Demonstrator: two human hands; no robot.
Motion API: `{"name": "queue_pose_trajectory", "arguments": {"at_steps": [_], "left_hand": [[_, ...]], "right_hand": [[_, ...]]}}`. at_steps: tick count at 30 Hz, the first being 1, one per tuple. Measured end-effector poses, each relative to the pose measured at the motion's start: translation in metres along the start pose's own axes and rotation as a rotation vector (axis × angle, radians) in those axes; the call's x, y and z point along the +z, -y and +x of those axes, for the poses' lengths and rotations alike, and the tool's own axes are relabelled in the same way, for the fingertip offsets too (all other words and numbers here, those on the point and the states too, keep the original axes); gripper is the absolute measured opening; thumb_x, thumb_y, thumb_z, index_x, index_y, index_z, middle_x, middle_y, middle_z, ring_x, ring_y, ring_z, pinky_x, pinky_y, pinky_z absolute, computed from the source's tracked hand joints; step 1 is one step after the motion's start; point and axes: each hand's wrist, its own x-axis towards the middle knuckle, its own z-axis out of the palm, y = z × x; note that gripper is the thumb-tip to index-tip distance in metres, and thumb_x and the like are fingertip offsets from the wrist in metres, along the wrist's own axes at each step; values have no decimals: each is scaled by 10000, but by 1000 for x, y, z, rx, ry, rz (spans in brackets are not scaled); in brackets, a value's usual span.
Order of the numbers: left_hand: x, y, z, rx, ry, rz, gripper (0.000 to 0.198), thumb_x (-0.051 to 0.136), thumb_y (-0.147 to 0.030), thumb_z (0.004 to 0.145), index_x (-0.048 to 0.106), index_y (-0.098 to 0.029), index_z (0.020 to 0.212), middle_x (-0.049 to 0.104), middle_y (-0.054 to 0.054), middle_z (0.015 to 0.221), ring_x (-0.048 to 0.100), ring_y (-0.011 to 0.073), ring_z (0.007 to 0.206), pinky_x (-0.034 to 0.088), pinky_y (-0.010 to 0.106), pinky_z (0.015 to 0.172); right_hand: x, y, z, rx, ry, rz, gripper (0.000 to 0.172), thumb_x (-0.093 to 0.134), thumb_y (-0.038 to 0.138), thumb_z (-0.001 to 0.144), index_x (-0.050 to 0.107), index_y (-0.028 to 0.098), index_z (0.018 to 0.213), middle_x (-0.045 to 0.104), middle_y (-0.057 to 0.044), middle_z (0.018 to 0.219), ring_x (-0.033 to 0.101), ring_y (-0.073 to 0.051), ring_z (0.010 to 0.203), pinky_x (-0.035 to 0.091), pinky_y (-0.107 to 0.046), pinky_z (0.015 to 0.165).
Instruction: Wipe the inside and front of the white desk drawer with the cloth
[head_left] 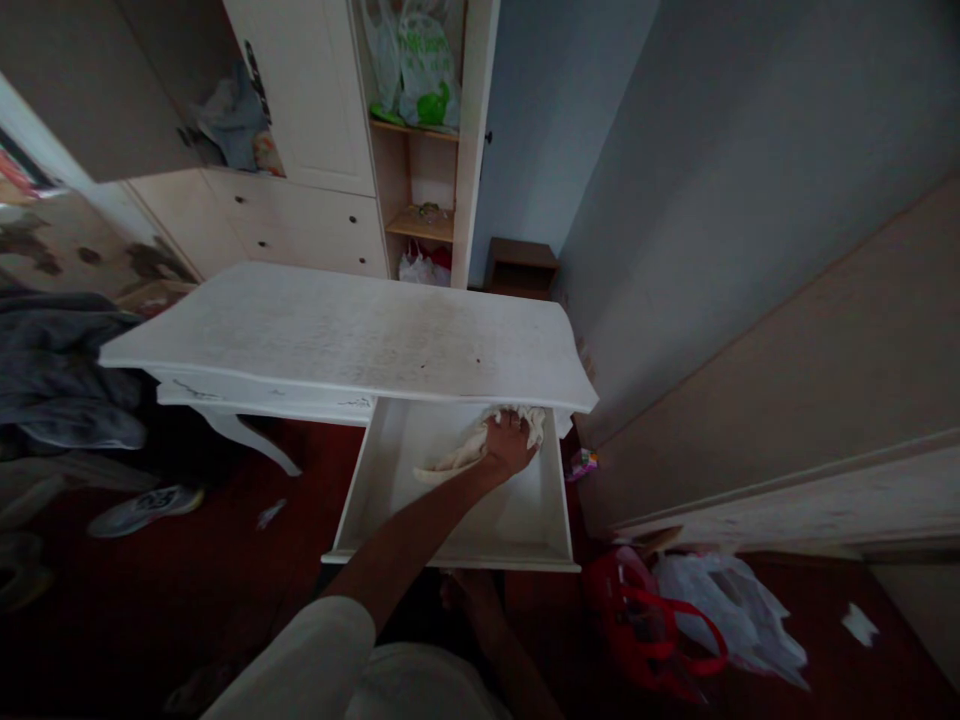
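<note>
My left hand [511,442] is inside a pulled-out white drawer [405,505], near its back right corner. Its fingers press down on a crumpled cream cloth [469,452], whose tail trails to the left across the drawer bottom. The drawer belongs to a white desk [337,325] with a worn, smudged top. Just below the drawer's front edge is my right hand [469,592], in shadow. Its fingers are partly hidden, and I cannot make out whether it touches the drawer.
A white cabinet [315,120] with bags on its shelves stands behind the desk. On the floor at right lie a red bag [630,620] and a white plastic bag [731,605]. At left are a sneaker [146,508] and grey fabric [64,360]. A wall [735,250] borders the right side.
</note>
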Motion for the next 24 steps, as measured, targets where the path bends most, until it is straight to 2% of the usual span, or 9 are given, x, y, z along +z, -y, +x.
{"name": "queue_pose_trajectory", "arguments": {"at_steps": [5, 12, 18, 21, 24], "left_hand": [[1, 2, 3, 44, 30, -7, 573, 494, -540, 859, 560, -145, 1269, 499, 198, 1367, 368, 375, 1277, 327, 538, 975], [2, -3, 7, -36, 5, -23, 659, 475, -591, 844, 511, -130, 1314, 495, 195, 1371, 389, 373, 1250, 322, 554, 987], [2, -11, 12, -95, -35, -24, 515, 481, -464, 883, 540, -130, 1270, 533, 196, 1325, 434, 351, 1200, 348, 559, 965], [2, -17, 14, -127, -46, -28, 447, 474, -389, 901, 550, -133, 1259, 537, 194, 1326, 431, 352, 1207, 335, 581, 977], [-1, -17, 17, -119, -29, -43, 368, 470, -299, 910, 572, -147, 1229, 563, 179, 1292, 463, 336, 1182, 364, 555, 956]], "right_hand": [[2, 3, -1, 5, 8, -19, 559, 672, 703, 677, 684, 164, 824, 651, -35, 632, 568, -151, 540, 415, -273, 548], [6, 13, -4, -5, 4, -37, 554, 675, 701, 670, 682, 165, 809, 649, -31, 627, 560, -146, 533, 411, -270, 551], [10, 15, -6, -19, -25, -25, 547, 680, 704, 651, 684, 178, 804, 630, -23, 620, 544, -150, 539, 421, -279, 553], [11, 15, -6, -55, -17, -34, 523, 645, 695, 693, 678, 179, 776, 628, -25, 624, 542, -148, 547, 424, -277, 558], [10, 16, -6, -70, -1, -45, 494, 629, 666, 730, 673, 174, 738, 637, -31, 634, 548, -142, 547, 426, -269, 559]]}}
